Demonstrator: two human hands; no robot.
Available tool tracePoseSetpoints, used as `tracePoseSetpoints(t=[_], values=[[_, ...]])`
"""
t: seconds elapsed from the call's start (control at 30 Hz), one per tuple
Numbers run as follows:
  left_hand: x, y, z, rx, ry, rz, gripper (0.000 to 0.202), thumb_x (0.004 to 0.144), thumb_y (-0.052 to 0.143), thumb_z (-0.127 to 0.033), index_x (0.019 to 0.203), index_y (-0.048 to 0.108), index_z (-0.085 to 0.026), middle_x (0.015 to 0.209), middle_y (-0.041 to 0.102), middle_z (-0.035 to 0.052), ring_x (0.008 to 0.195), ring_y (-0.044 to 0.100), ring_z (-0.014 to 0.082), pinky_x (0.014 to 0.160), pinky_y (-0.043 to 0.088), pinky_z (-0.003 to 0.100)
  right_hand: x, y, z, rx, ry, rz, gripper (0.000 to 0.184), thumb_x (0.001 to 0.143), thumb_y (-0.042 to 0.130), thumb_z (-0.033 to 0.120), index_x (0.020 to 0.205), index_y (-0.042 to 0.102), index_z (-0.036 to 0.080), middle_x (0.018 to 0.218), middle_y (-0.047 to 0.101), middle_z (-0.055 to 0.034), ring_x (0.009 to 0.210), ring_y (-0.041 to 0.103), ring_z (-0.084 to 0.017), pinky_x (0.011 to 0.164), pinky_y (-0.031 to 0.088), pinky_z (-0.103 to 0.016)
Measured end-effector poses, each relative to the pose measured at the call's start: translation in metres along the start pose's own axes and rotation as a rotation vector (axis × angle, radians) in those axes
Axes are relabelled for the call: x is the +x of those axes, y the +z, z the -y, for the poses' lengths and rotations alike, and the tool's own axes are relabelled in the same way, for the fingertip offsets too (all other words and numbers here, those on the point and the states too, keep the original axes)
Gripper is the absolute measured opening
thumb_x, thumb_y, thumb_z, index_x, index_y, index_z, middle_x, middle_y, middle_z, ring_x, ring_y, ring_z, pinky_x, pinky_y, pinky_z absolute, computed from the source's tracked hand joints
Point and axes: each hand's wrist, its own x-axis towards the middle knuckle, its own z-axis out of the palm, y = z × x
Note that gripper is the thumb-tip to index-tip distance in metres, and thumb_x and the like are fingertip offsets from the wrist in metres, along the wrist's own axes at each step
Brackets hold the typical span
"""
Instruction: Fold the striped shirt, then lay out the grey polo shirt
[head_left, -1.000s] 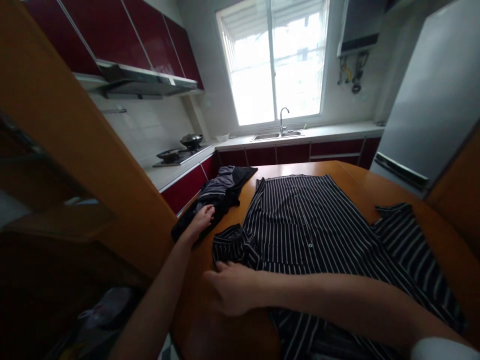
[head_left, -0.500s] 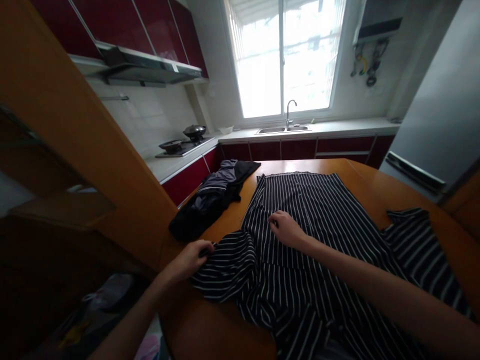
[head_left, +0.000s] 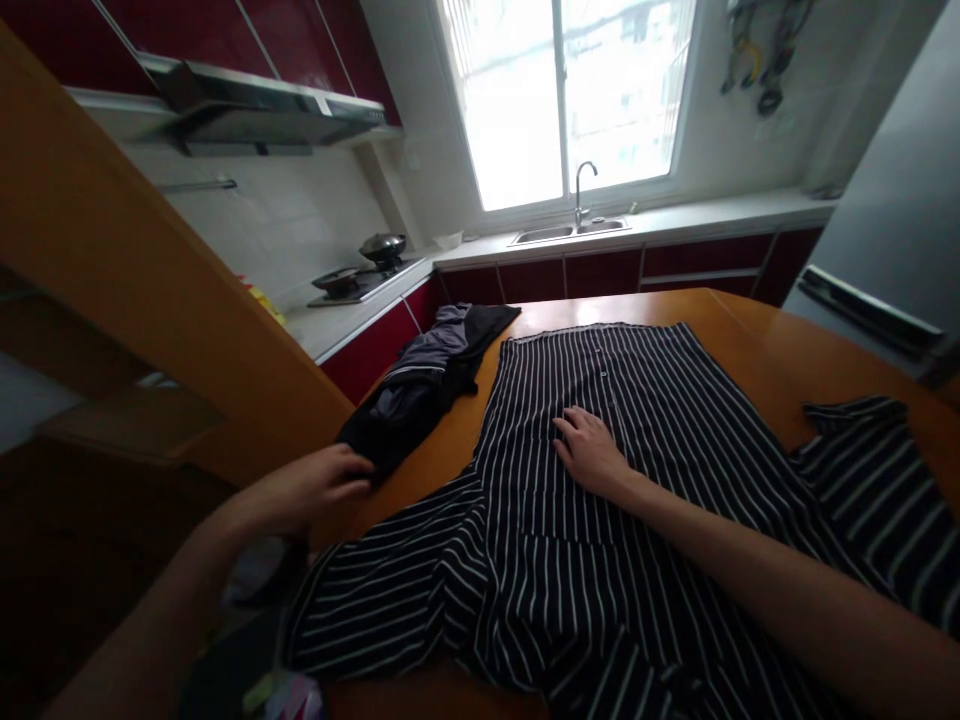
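A black-and-white striped shirt (head_left: 547, 500) lies spread on the wooden table (head_left: 739, 325), its collar end toward me and its hem at the far side. On its front, near the buttons, my right hand (head_left: 594, 452) rests with fingers apart. My left hand (head_left: 330, 482) is in the air at the table's left edge, holding nothing, its fingers loosely apart. Just below it the shirt's left-side sleeve (head_left: 375, 575) is stretched out flat, its end reaching past the table edge. The other sleeve (head_left: 874, 470) lies folded out to the right.
A pile of black and grey clothes (head_left: 420, 375) lies at the table's left edge, close to my left hand. An orange wooden post (head_left: 172, 300) rises on the left. Beyond are a stove with pans (head_left: 382, 250), a sink (head_left: 547, 234) and a fridge (head_left: 892, 210).
My left hand has let go of the sleeve and moved up and left. The bunched sleeve is now spread out leftward. My right hand has opened from a curl onto the shirt.
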Motion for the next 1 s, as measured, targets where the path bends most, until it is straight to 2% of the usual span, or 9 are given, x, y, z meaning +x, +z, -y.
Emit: tracePoseSetpoints(t=[0.03, 0.13, 0.2, 0.27, 0.33, 0.47, 0.67, 0.83, 1.0], values=[[0.022, 0.006, -0.015, -0.019, 0.083, 0.012, 0.027, 0.071, 0.071, -0.042, 0.094, 0.079, -0.028, 0.100, 0.076, 0.0030, 0.094, 0.069, 0.0252, 0.085, 0.052, 0.027, -0.001, 0.000, 0.001, -0.005, -0.002, 0.004, 0.042, 0.099, 0.048, 0.029, 0.135, 0.060, 0.012, 0.147, 0.051, -0.0185, 0.143, 0.039, -0.032, 0.117, 0.029, -0.050], [0.093, 0.043, -0.066, -0.063, 0.157, -0.037, 0.033, 0.082, 0.062, -0.035, 0.111, 0.074, -0.022, 0.108, 0.075, 0.0052, 0.098, 0.069, 0.0237, 0.089, 0.051, 0.027, -0.002, -0.002, 0.002, -0.008, -0.011, 0.012, 0.043, 0.100, 0.046, 0.030, 0.136, 0.059, 0.012, 0.147, 0.052, -0.0187, 0.143, 0.038, -0.033, 0.118, 0.029, -0.052], [0.135, 0.072, -0.098, -0.113, 0.114, -0.031, 0.037, 0.082, 0.064, -0.028, 0.116, 0.071, -0.017, 0.104, 0.076, 0.0073, 0.095, 0.070, 0.0226, 0.087, 0.051, 0.026, -0.003, -0.003, 0.002, -0.011, -0.015, 0.012, 0.043, 0.100, 0.045, 0.031, 0.136, 0.059, 0.012, 0.147, 0.052, -0.0187, 0.144, 0.037, -0.033, 0.118, 0.028, -0.052], [0.172, 0.094, -0.123, -0.140, 0.051, -0.086, 0.043, 0.079, 0.069, -0.024, 0.121, 0.068, -0.015, 0.107, 0.075, 0.0094, 0.098, 0.070, 0.0234, 0.088, 0.051, 0.026, -0.003, -0.003, 0.003, -0.012, -0.010, 0.012, 0.043, 0.099, 0.046, 0.030, 0.136, 0.059, 0.012, 0.147, 0.051, -0.0185, 0.144, 0.037, -0.033, 0.118, 0.028, -0.052], [0.202, 0.106, -0.139, -0.141, 0.028, -0.130, 0.046, 0.077, 0.071, -0.020, 0.123, 0.066, -0.014, 0.115, 0.073, 0.0122, 0.105, 0.068, 0.0252, 0.093, 0.050, 0.028, -0.003, -0.004, 0.003, -0.005, -0.004, 0.007, 0.042, 0.099, 0.047, 0.031, 0.135, 0.060, 0.013, 0.147, 0.052, -0.0180, 0.143, 0.038, -0.033, 0.117, 0.029, -0.053], [0.251, 0.111, -0.152, -0.119, -0.017, -0.201, 0.045, 0.076, 0.071, -0.013, 0.120, 0.064, -0.012, 0.128, 0.067, 0.0178, 0.118, 0.063, 0.0287, 0.099, 0.046, 0.030, -0.001, -0.004, 0.002, 0.016, -0.009, 0.000, 0.039, 0.099, 0.048, 0.031, 0.132, 0.062, 0.016, 0.145, 0.053, -0.0176, 0.143, 0.038, -0.034, 0.117, 0.030, -0.054], [0.294, 0.117, -0.156, -0.086, -0.072, -0.236, 0.053, 0.071, 0.074, -0.007, 0.122, 0.061, -0.012, 0.129, 0.064, 0.0188, 0.120, 0.061, 0.0296, 0.101, 0.044, 0.031, 0.000, -0.006, 0.002, 0.031, -0.004, 0.005, 0.038, 0.099, 0.047, 0.030, 0.131, 0.062, 0.015, 0.144, 0.053, -0.0176, 0.143, 0.037, -0.034, 0.118, 0.028, -0.054], [0.299, 0.121, -0.149, -0.082, -0.104, -0.233, 0.055, 0.064, 0.075, -0.002, 0.117, 0.065, -0.013, 0.131, 0.057, 0.0191, 0.121, 0.059, 0.0317, 0.105, 0.043, 0.031, 0.001, -0.007, 0.003, 0.044, -0.002, 0.006, 0.037, 0.099, 0.048, 0.030, 0.131, 0.062, 0.015, 0.145, 0.052, -0.0181, 0.144, 0.036, -0.034, 0.118, 0.027, -0.055], [0.304, 0.117, -0.145, -0.119, -0.196, -0.226, 0.049, 0.058, 0.081, -0.007, 0.104, 0.066, -0.011, 0.132, 0.053, 0.0228, 0.117, 0.061, 0.0378, 0.098, 0.048, 0.037, 0.003, -0.006, 0.002, 0.041, 0.003, 0.002, 0.036, 0.100, 0.047, 0.031, 0.130, 0.062, 0.019, 0.145, 0.053, -0.0159, 0.144, 0.036, -0.034, 0.117, 0.028, -0.056]])
